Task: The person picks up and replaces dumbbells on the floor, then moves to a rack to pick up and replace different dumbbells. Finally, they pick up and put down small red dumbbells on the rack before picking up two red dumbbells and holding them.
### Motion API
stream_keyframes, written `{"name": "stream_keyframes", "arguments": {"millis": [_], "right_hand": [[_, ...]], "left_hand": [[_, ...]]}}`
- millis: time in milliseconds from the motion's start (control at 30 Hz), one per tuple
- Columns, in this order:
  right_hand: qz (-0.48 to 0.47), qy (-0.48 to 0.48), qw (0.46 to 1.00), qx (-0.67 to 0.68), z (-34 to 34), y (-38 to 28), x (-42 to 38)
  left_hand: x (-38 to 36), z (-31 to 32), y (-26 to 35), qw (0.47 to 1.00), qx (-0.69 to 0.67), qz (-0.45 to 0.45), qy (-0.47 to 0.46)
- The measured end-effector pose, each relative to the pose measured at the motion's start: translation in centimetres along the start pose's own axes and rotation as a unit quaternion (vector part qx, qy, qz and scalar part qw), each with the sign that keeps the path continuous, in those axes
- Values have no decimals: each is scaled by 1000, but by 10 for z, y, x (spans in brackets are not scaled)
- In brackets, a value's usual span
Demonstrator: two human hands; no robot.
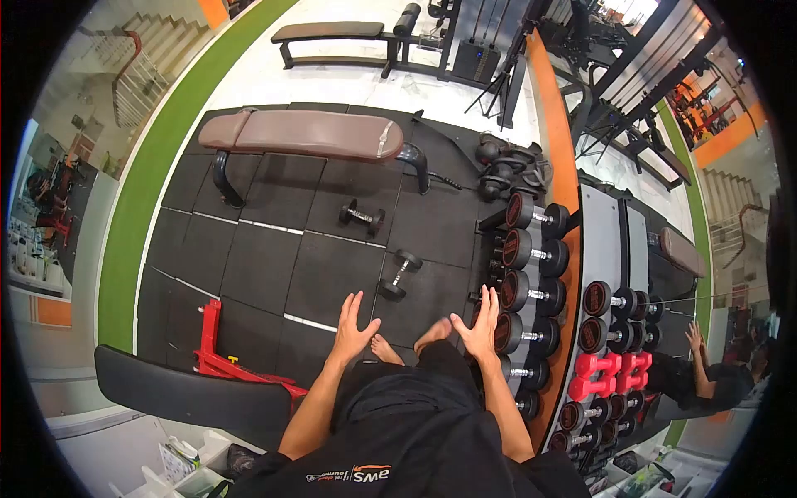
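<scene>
My left hand (354,330) is raised in front of me, fingers stretched out and thumb apart, holding nothing. Level with it, my right hand (479,325) is also open and bare, near the dumbbell rack at my right. On the black mats ahead lie two loose dumbbells: a nearer dumbbell (400,275) with a silver handle, just beyond my hands, and a farther dumbbell (362,217) close to the brown padded bench (307,134). Neither hand touches them. My bare feet (433,334) show on the mat between my hands.
A rack of black dumbbells (533,293) runs along my right side, beside an orange-edged mirror (602,241). Pink dumbbells (594,365) appear farther back. At my left stands a black bench with a red frame (212,340). Cable machines and a tripod (503,79) stand at the far side.
</scene>
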State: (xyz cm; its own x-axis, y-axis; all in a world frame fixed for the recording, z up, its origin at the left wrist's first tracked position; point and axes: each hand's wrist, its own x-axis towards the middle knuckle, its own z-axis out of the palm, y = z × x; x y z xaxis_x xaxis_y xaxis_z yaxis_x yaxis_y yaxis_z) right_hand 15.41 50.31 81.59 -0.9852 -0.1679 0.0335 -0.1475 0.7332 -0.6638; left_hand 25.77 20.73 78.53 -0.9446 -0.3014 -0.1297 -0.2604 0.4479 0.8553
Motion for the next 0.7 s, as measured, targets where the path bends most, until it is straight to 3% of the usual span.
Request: {"name": "stream_keyframes", "arguments": {"millis": [233, 700], "right_hand": [[-4, -37, 999, 16, 31, -24, 18], [-79, -101, 987, 92, 93, -72, 143]], "left_hand": [[10, -30, -10, 999, -19, -21, 19], [98, -68, -9, 998, 15, -43, 42]]}}
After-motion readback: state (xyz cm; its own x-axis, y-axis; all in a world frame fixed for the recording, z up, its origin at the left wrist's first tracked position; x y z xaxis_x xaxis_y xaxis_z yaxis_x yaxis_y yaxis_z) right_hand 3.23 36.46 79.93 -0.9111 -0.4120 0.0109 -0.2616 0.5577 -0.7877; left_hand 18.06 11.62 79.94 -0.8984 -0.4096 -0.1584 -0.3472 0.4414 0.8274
